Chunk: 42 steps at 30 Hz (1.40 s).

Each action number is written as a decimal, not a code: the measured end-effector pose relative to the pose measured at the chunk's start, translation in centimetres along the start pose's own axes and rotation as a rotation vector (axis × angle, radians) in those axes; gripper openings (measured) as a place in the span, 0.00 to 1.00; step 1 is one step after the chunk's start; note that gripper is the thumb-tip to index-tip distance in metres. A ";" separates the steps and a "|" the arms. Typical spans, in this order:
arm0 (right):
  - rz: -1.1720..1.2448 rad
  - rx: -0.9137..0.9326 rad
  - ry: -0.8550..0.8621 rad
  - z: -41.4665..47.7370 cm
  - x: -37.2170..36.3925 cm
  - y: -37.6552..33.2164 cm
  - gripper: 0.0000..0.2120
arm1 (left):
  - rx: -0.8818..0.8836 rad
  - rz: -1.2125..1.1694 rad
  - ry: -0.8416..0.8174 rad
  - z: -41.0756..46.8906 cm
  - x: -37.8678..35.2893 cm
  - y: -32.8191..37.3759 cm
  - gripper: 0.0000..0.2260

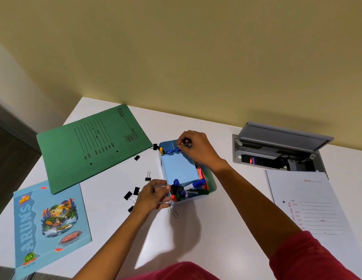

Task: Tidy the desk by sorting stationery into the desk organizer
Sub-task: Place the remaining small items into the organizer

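Stationery is lying across a white bench [226, 201], and I am looking down at both my hands working at a light blue organizer [211, 187] in the middle of it.

My right hand [198, 151] is reaching over the organizer's far end, fingers curled, pinching a couple of dark pens [187, 142] above the far compartment. My left hand [154, 196] is sitting at the organizer's near left corner, fingers curled around thin silver paper clips [173, 212], some of them trailing out just below the hand onto the bench.

Inside the organizer, a pale blue notepad [179, 168] is filling the middle section. Coloured markers [181, 191] are standing and leaning in the near compartment, and bright paper strips [202, 175] are lining the right side.

Black binder clips [131, 196] are lying loose just left of my left hand, with more scattered toward a green folder [91, 146] at the far left. A blue notebook [48, 225] is lying near the left edge. On the right, a white printed form [309, 203] is lying flat, and beyond it a grey socket box [277, 152] is sitting in the bench with its lid raised.
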State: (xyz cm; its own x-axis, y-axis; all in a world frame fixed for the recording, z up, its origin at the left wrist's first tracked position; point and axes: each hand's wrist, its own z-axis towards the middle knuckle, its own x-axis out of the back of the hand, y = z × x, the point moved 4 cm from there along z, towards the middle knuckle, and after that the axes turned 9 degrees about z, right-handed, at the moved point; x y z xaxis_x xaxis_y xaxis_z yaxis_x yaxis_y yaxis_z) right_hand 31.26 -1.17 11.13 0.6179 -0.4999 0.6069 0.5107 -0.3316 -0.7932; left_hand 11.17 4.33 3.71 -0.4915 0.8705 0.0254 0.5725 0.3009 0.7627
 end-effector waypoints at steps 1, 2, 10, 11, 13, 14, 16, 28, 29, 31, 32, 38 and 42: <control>-0.045 0.007 0.004 0.0 -0.1 -0.1 0.04 | -0.001 0.003 0.001 0.0 0.0 0.0 0.13; -0.104 0.014 0.012 0.0 -0.2 -0.3 0.04 | 0.000 0.007 0.003 0.1 0.0 -0.1 0.13; -0.559 0.002 0.023 0.6 -1.7 -1.1 0.06 | 0.023 -0.017 0.002 -0.1 -0.1 0.2 0.12; -0.587 -0.017 0.043 0.7 -1.5 -1.1 0.06 | 0.023 -0.022 -0.001 -0.1 -0.1 0.2 0.12; -0.639 -0.037 0.048 1.0 -1.1 -1.3 0.07 | 0.025 -0.036 -0.009 -0.2 -0.2 0.2 0.12; -0.662 -0.042 0.026 1.1 -1.0 -1.3 0.08 | 0.026 -0.042 -0.011 -0.2 -0.2 0.3 0.12; -0.673 -0.045 -0.012 1.1 -0.9 -1.2 0.07 | 0.026 -0.035 -0.008 -0.2 -0.2 0.3 0.12; -0.981 0.151 0.004 -0.5 -2.3 -2.8 0.13 | 0.007 0.071 0.009 0.0 0.1 0.4 0.14; -0.979 0.150 0.009 -0.4 -2.4 -2.9 0.13 | -0.014 0.130 0.034 0.2 0.2 0.4 0.14; -0.964 0.158 0.027 -0.1 -2.7 -3.2 0.12 | -0.070 0.232 0.114 0.5 0.7 0.8 0.17; -0.954 0.161 0.031 0.0 -2.9 -3.4 0.12 | -0.102 0.272 0.161 0.8 1.0 1.1 0.20; -0.842 0.161 0.038 0.8 -4.5 -4.5 0.13 | -0.297 0.485 0.289 2.7 1.6 5.3 0.27; -0.745 0.130 0.028 1.1 -5.0 -4.8 0.16 | -0.408 0.582 0.324 3.7 0.8 7.7 0.27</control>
State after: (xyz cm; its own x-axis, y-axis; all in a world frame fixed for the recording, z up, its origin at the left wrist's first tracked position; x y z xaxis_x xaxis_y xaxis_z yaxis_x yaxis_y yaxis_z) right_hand 26.37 3.86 11.98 0.0676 -0.2011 0.9772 0.8549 -0.4933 -0.1606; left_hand 17.61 8.73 7.18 -0.3894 0.6680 0.6341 0.5415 -0.3908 0.7443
